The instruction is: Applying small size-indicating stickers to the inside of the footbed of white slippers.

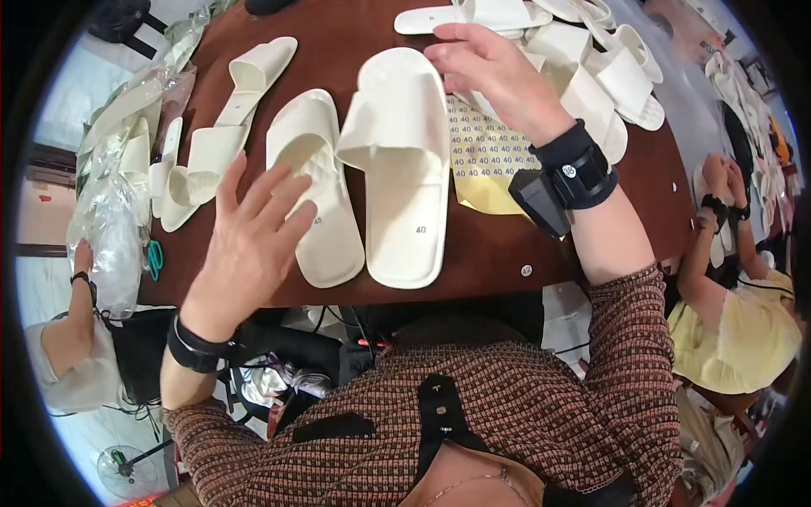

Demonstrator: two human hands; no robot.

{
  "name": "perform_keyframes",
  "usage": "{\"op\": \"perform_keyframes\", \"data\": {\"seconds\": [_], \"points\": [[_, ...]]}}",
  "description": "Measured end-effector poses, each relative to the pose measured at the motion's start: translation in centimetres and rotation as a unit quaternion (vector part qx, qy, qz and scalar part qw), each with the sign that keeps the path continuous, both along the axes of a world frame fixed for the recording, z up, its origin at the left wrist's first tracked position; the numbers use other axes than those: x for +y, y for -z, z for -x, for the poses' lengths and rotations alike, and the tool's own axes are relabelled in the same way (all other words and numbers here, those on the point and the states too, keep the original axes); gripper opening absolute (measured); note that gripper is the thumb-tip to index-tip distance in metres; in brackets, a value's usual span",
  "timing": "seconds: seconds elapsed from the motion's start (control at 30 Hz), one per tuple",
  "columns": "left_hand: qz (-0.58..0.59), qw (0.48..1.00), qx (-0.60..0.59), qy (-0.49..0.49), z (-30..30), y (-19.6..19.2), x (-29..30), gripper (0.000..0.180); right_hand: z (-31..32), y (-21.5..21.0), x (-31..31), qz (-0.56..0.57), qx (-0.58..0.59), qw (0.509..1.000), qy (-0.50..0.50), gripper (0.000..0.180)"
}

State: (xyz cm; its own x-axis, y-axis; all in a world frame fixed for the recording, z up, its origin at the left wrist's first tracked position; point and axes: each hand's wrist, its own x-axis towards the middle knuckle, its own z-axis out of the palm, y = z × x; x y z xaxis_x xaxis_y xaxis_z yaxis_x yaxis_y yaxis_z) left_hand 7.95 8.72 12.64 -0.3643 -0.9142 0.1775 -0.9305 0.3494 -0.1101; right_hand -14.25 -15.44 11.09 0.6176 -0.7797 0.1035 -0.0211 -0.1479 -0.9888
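Two cream slippers lie side by side in front of me, toes pointing away. The right slipper [408,215] has a printed mark on its insole; the left slipper [329,241] sits slightly turned beside it. My left hand [249,241] hovers over the near left edge of the left slipper, fingers spread and holding nothing. Beyond the right slipper's toe, on its right, my right hand [498,72] is stretched out with loosely parted fingers. Its fingertips are close to the toe; I cannot tell if they touch. A yellow sheet of printed stickers [490,148] lies beneath my right wrist.
More slippers [224,152] lie at left, near plastic-wrapped slippers [118,169] and teal-handled scissors [155,259]. A slipper pile [596,84] fills the far right of the brown table [498,253]. Co-workers' arms show at left [72,338] and right [705,262].
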Motion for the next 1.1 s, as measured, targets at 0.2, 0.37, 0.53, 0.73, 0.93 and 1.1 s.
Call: {"op": "perform_keyframes", "data": {"seconds": [0.2,0.37,0.53,0.73,0.93,1.1], "points": [[-0.02,0.99,0.138,0.016,3.7,1.9,2.0,0.04,-0.6,0.6,-0.8,0.137,0.071,0.983,-0.096,0.048],[-0.009,0.979,0.205,0.015,6.5,3.3,2.1,0.048,-0.7,-0.6,1.3,0.214,0.108,0.967,-0.087,0.031],[0.014,0.973,0.229,0.0,7.8,4.4,1.2,0.048,0.0,-1.9,3.1,0.199,0.136,0.962,-0.125,0.02],[0.05,0.976,0.195,-0.08,7.9,4.7,0.4,0.048,0.7,-1.9,5.1,0.233,0.198,0.929,-0.209,0.02],[0.045,0.97,0.226,-0.082,7.3,4.6,0.4,0.049,1.7,-0.3,6.3,0.249,0.215,0.916,-0.231,0.021],[0.056,0.972,0.22,-0.065,7.5,4.7,-0.2,0.046,2.7,-0.4,7.1,0.355,0.233,0.881,-0.21,0.018]]}}
